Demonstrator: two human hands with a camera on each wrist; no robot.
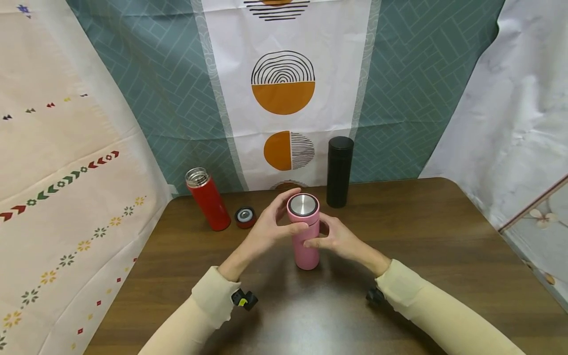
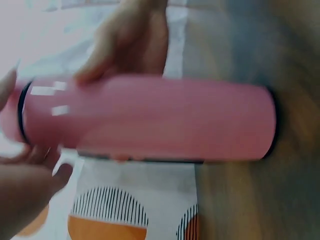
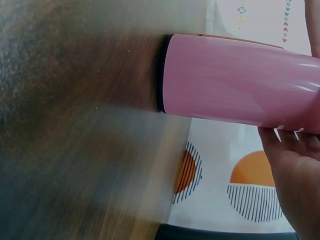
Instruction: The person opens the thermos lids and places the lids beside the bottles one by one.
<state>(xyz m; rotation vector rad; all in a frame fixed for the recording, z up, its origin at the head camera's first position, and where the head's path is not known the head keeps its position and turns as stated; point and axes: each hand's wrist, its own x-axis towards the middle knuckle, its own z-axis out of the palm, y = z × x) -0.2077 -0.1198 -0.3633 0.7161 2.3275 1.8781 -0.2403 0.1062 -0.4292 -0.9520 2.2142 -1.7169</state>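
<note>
A pink thermos bottle (image 1: 306, 256) stands upright over the middle of the wooden table. Its lid (image 1: 303, 204) has a brushed silver disc with a black ring. My left hand (image 1: 271, 222) grips the bottle at the lid, thumb across the front and fingers around the far side. Lower down, my right hand (image 1: 337, 238) holds the bottle's body from the right, its thumb on the front. The left wrist view shows the thermos body (image 2: 175, 117) with a dark seam below the lid. In the right wrist view, the fingers of the right hand (image 3: 297, 177) wrap behind it.
At the back left is a red bottle (image 1: 208, 202) with its mouth uncovered. Beside it a red and black lid (image 1: 245, 217) lies with its inner side up. A black bottle (image 1: 339, 172) stands at the back edge, before a patterned cloth (image 1: 399, 98).
</note>
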